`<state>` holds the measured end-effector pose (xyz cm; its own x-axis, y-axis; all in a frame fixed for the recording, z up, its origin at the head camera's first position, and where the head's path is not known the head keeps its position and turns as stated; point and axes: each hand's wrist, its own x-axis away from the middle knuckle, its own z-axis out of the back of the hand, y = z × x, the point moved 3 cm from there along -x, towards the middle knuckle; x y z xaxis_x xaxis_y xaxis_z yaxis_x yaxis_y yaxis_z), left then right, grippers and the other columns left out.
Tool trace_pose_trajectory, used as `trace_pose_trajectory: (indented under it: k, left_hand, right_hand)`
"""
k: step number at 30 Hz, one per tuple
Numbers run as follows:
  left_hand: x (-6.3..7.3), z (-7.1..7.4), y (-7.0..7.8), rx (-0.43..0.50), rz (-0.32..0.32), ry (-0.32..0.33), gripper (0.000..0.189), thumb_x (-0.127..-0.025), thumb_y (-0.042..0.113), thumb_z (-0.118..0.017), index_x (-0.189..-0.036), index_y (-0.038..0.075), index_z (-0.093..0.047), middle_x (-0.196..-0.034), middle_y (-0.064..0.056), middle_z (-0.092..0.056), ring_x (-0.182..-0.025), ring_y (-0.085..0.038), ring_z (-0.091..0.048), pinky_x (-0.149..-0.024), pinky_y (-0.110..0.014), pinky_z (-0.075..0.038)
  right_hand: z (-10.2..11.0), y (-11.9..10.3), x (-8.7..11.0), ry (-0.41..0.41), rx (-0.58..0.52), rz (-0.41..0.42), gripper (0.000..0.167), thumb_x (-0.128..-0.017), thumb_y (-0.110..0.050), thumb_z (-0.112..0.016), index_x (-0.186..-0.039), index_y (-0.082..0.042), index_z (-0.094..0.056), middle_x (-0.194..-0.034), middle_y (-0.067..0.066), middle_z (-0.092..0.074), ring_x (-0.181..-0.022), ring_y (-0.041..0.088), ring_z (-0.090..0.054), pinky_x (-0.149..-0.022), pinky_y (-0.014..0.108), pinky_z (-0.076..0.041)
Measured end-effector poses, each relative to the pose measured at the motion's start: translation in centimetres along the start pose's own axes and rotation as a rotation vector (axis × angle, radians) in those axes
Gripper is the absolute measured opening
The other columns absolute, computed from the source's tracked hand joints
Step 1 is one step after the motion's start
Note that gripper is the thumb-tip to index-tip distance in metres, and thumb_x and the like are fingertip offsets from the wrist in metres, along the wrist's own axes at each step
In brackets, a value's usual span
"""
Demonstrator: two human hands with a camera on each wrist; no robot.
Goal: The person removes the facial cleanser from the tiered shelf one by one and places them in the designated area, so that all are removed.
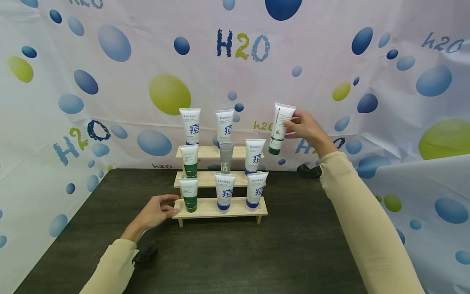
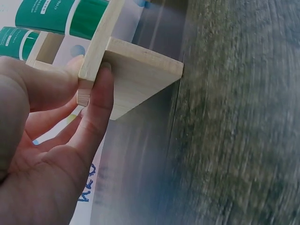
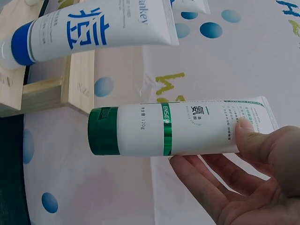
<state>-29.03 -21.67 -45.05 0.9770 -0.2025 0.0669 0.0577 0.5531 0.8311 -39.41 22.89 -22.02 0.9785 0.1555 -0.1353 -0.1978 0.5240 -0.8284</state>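
Observation:
My right hand (image 1: 304,127) holds a white squeeze tube (image 1: 280,126) with a green cap, raised to the right of the top tier. In the right wrist view the thumb lies on the tube's (image 3: 140,129) printed face, with the fingers along its lower edge. A three-tier wooden display rack (image 1: 211,213) stands on the table. At its bottom left end my left hand (image 1: 156,211) pinches the board. The left wrist view shows thumb and index finger on either side of that wooden board (image 2: 96,51), just beside a green-and-white tube (image 2: 89,18).
Several tubes stand on their caps across the tiers, among them a grey tube (image 1: 226,157), a blue-capped white tube (image 1: 225,191) and a green-and-white tube (image 1: 190,195). Behind the dark table (image 1: 220,257) hangs a dotted backdrop (image 1: 128,90).

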Motion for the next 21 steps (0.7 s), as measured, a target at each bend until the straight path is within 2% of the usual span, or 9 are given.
trace_pose_trajectory:
  k: [11, 21]
  left_hand:
    - [-0.1, 0.1, 0.2, 0.017, 0.022, 0.001, 0.051, -0.096, 0.004, -0.071, -0.142, -0.006, -0.054, -0.146, -0.031, -0.053, -0.108, -0.029, -0.071, -0.088, -0.04, -0.06]
    - [0.0, -0.1, 0.1, 0.028, 0.0, -0.009, 0.053, -0.095, 0.004, -0.071, -0.144, -0.007, -0.052, -0.146, -0.032, -0.051, -0.11, -0.032, -0.071, -0.09, -0.043, -0.06]
  right_hand:
    - [0.5, 1.4, 0.8, -0.044, 0.016, -0.008, 0.047, -0.109, -0.019, -0.05, -0.149, 0.006, -0.043, -0.141, 0.031, -0.054, -0.115, 0.038, -0.065, -0.099, 0.048, -0.057]
    - [0.4, 3.1, 1.2, -0.098, 0.053, 0.011, 0.046, -0.109, -0.017, -0.052, -0.146, 0.008, -0.045, -0.138, 0.034, -0.055, -0.105, 0.033, -0.069, -0.094, 0.046, -0.06]
